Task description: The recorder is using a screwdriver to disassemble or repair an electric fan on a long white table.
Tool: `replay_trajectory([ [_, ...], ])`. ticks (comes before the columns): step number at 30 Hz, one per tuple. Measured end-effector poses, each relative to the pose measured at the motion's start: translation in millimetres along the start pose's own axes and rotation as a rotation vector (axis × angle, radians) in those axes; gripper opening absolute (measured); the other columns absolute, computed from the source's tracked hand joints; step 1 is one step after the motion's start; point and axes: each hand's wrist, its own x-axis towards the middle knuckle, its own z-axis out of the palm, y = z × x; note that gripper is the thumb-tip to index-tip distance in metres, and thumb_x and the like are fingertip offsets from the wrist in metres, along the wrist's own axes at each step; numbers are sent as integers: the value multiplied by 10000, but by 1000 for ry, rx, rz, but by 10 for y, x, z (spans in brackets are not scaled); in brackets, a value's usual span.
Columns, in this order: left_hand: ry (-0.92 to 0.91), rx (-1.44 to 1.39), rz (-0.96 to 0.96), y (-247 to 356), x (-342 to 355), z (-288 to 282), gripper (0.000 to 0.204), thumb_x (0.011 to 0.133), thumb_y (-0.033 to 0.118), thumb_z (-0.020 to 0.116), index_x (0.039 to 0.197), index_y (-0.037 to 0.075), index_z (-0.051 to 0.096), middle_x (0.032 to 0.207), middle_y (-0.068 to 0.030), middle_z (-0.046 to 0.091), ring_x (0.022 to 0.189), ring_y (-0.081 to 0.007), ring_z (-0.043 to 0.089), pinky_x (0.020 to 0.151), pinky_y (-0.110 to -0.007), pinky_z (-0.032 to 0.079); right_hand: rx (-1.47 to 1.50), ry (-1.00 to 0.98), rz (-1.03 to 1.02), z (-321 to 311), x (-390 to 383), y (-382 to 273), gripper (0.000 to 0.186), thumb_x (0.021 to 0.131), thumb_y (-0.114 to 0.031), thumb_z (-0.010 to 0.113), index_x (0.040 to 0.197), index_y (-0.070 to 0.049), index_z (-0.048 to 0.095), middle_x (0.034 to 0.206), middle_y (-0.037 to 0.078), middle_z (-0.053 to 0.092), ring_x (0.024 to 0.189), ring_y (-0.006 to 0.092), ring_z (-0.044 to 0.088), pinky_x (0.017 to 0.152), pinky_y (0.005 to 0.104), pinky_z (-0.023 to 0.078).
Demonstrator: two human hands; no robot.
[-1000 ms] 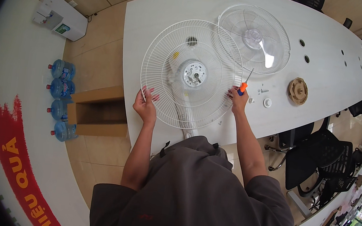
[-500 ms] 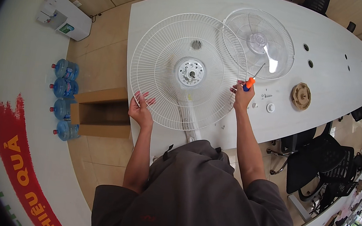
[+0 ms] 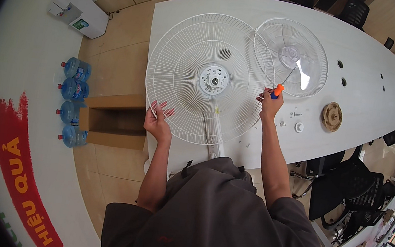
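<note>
A large white wire fan guard (image 3: 179,67) lies flat around a round white motor housing (image 3: 214,80) with a shaft at its middle. Below the wires runs the fan's white pole (image 3: 213,128), toward my body. At the guard's near left rim my left hand (image 3: 159,124) grips the wires, fingers partly beneath them. My right hand (image 3: 270,107) is closed around a screwdriver (image 3: 278,90) with an orange and blue handle, its shaft pointing away from me. Fingers of that same hand touch the guard's right rim.
Beyond the screwdriver rests another guard (image 3: 319,49) with clear blades (image 3: 288,55). To the right on the white table (image 3: 359,47) are a tan round part (image 3: 331,116), a white knob (image 3: 299,127) and small screws. An open cardboard box (image 3: 109,139) and several water bottles (image 3: 75,89) stand left.
The view has shifted slightly, so the table and guard appear a little further right. Both hands keep nearly the same places on the guard's rim, and the screwdriver stays in my right hand.
</note>
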Motion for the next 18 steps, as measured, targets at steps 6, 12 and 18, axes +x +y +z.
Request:
replay_trajectory([
  [6, -31, -45, 2, 66, -166, 53, 270, 999, 99, 559, 1186, -97, 567, 1020, -216, 683, 735, -221, 688, 616, -339, 622, 0, 63, 15, -211, -85, 54, 189, 834, 91, 540, 930, -36, 439, 946, 130, 627, 662, 183, 632, 522, 328, 580],
  [12, -88, -50, -45, -26, -185, 121, 286, 1003, 111, 559, 1201, -95, 561, 1027, -215, 685, 735, -223, 694, 626, -327, 611, 17, 81, 51, -396, -85, 100, 202, 839, 88, 555, 934, -54, 446, 949, 120, 626, 675, 180, 632, 543, 336, 588],
  [18, -135, -34, -61, -172, -210, 288, 284, 1002, 118, 565, 1196, -89, 565, 1016, -204, 690, 726, -210, 693, 630, -319, 610, -4, 118, 63, -600, -19, 167, 217, 815, 90, 563, 927, -58, 452, 962, 124, 619, 695, 206, 632, 573, 375, 606],
])
